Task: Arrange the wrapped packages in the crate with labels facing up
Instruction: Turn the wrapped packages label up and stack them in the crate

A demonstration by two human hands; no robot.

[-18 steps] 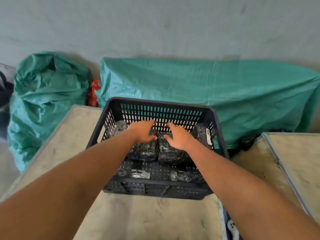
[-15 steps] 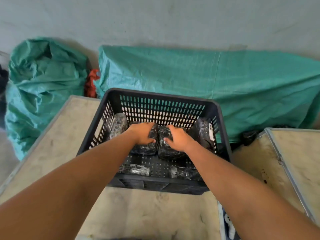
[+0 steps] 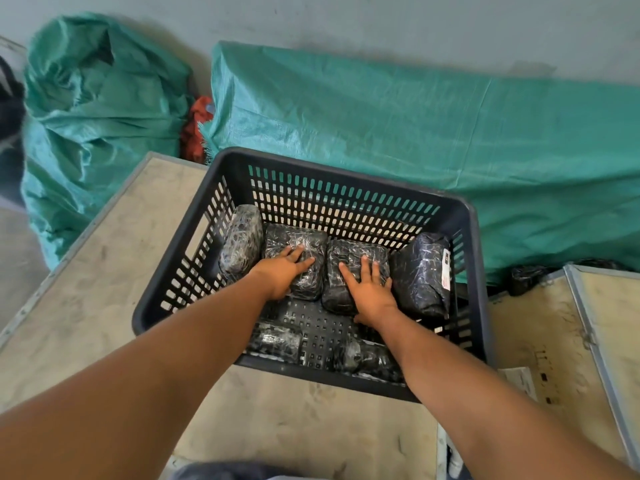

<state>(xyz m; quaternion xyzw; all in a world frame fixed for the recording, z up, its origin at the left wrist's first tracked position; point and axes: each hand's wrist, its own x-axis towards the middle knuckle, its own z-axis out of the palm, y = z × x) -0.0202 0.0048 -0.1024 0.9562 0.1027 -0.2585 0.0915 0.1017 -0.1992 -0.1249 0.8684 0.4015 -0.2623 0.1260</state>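
both hands have settled lower and flatter onto the two middle black plastic-wrapped packages since the earlier frame, where the fingers were only reaching in over them. the left hand lies palm-down on the left-middle package, fingers spread and loosely open, pressing rather than gripping. the right hand lies the same way on the right-middle package, fingers splayed, nothing closed in it.

these two packages sit side by side, touching, along the far half of the dark slotted plastic crate. a third wrapped package leans tilted against the crate's left wall, and a fourth leans at the right wall with a white label showing on its side edge, not on top. two smaller wrapped bundles lie on the perforated floor near the front wall.

the step in hand looks like seating the middle pair flat. no label is visible on their upper faces, so whether they face up cannot be told under the hands. next, the right-hand package most likely needs turning so its label faces up, then laying flat beside the pair; the glossy wrap may slip, so a full grasp would suit.

the crate rests on a scuffed beige board table, with green woven sacks beyond it.
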